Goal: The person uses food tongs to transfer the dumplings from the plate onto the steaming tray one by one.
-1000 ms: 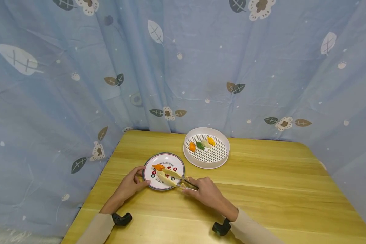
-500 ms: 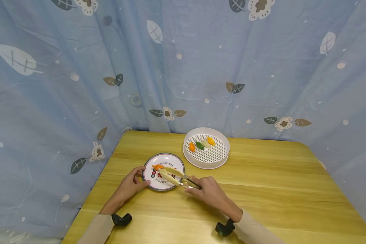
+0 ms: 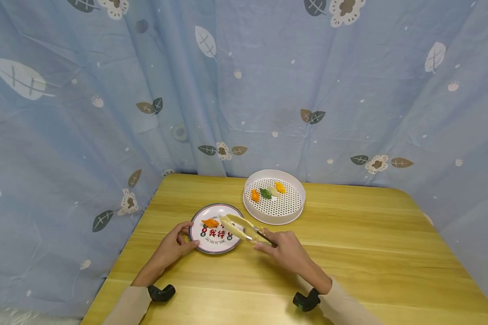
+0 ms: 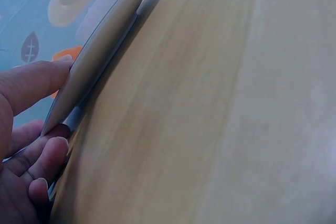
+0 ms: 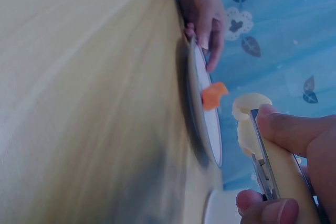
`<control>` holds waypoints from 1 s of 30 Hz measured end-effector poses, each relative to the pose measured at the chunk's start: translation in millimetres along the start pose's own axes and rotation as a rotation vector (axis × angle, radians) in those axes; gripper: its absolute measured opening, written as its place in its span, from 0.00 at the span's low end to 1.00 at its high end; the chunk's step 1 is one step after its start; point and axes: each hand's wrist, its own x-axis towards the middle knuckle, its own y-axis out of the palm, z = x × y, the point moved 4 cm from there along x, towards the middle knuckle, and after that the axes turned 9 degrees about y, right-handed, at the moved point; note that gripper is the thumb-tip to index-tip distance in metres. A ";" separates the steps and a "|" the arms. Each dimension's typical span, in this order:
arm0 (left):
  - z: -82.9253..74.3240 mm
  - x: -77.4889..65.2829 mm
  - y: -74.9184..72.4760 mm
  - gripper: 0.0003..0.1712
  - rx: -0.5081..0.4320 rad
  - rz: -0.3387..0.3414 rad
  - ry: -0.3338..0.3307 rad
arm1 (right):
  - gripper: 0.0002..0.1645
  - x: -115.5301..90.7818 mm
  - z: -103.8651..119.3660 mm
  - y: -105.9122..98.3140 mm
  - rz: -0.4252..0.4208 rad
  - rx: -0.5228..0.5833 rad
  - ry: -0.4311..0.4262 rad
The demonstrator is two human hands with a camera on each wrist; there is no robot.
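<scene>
Table [image 3: 374,243] broad rightward, left hand [image 3: 173,243] at plate rim [image 3: 217,251].

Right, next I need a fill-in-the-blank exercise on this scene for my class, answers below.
The right hand holds a pair of ____.
The left hand grips the plate, which bears one ____ piece.
The perforated tray holds ____ pieces.
The patterned curtain is mainly ____.
Missing words: tongs; orange; four; blue.

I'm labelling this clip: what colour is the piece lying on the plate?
The piece on the plate is orange; the head view shows it best.
</scene>
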 end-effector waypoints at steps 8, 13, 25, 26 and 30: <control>-2.2 -0.8 -0.7 0.40 0.018 -0.002 0.002 | 0.37 0.1 -11.8 -16.8 -0.051 -0.033 0.025; -2.6 -1.4 -0.8 0.40 0.026 -0.003 0.007 | 0.38 -0.3 -20.4 -26.0 -0.063 -0.050 0.051; -3.8 -1.5 -0.9 0.40 0.011 -0.004 0.001 | 0.39 -3.4 -47.9 -46.4 -0.092 -0.061 0.150; -3.9 -1.7 -0.9 0.40 0.016 -0.005 0.001 | 0.39 -3.8 -50.1 -47.8 -0.092 -0.060 0.156; -3.2 -2.1 -0.9 0.41 0.019 -0.002 0.007 | 0.40 -5.2 -58.3 -53.4 -0.095 -0.062 0.185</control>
